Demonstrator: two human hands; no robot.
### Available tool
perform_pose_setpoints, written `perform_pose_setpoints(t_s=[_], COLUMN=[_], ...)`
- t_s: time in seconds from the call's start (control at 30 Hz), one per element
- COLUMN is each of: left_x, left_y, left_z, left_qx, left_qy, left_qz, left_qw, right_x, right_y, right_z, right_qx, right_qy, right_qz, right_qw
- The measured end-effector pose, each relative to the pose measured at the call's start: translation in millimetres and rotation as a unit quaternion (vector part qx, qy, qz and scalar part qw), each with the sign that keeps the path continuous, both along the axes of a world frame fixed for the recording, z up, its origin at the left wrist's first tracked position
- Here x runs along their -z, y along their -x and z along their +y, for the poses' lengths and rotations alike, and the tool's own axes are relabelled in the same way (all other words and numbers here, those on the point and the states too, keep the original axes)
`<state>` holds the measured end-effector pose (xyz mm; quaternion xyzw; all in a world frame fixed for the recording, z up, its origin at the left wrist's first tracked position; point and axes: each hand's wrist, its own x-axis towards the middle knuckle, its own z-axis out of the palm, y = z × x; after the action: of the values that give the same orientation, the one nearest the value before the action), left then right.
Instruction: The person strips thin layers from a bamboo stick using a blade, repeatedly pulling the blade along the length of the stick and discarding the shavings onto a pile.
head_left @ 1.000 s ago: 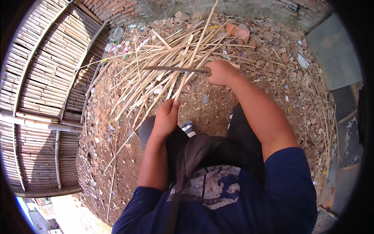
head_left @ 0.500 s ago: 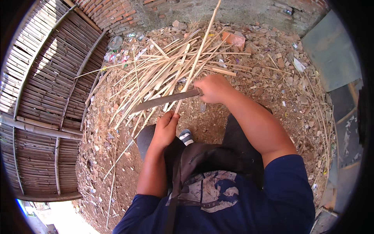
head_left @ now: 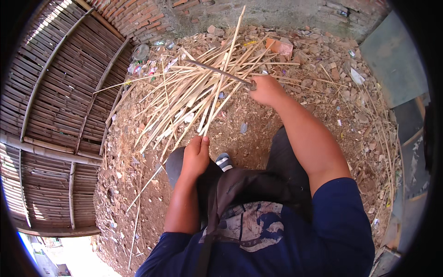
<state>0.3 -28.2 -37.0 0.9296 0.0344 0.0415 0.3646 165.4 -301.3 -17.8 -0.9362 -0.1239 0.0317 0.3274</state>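
Observation:
My left hand (head_left: 197, 154) is closed round the near end of a long, pale bamboo strip (head_left: 236, 33), thumb on top. The strip slants up and away over a pile of similar strips (head_left: 184, 104). In my right hand (head_left: 267, 90) is the handle of a machete (head_left: 217, 70), mostly hidden by the fingers. Its dark blade points to the far left and crosses the held strip. Whether blade and strip touch, I cannot tell.
A slatted bamboo wall (head_left: 60, 92) stands on the left, a brick wall (head_left: 138, 18) at the back. Grey panels (head_left: 392, 60) border the right. Rubble and a broken orange brick (head_left: 279, 47) lie beyond the pile. My sandalled foot (head_left: 224, 161) rests between my knees.
My right hand has moved away and slightly right, carrying the machete farther along the strip, and the blade now points more away from me. My left hand still grips the strip, whose far end has swung left.

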Motion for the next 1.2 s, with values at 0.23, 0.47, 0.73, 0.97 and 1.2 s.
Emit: perform_pose_setpoints(t_s=[0.23,0.47,0.73,0.97,1.2], left_x=[1.1,1.6,3.0,2.5,18.3], left_y=[4.5,-0.2,-8.8,-4.2,-9.7], left_z=[-1.1,-6.7,-5.8,3.1,11.4], left_qx=[-0.012,-0.019,0.012,0.011,0.023], left_qy=[-0.036,-0.058,-0.020,-0.009,-0.014], left_qz=[-0.046,-0.005,-0.028,0.004,-0.015], left_qw=[0.998,0.998,0.999,1.000,1.000], right_x=[-3.3,13.8,19.5,3.7,2.4], right_y=[26.1,4.0,3.5,27.8,17.7], right_z=[25.8,19.3,23.9,51.6,45.4], right_qx=[-0.183,-0.142,-0.183,-0.191,-0.173], right_qy=[0.145,0.162,0.141,0.168,0.198], right_qz=[-0.112,-0.026,0.024,-0.055,-0.035], right_qw=[0.966,0.976,0.973,0.966,0.964])
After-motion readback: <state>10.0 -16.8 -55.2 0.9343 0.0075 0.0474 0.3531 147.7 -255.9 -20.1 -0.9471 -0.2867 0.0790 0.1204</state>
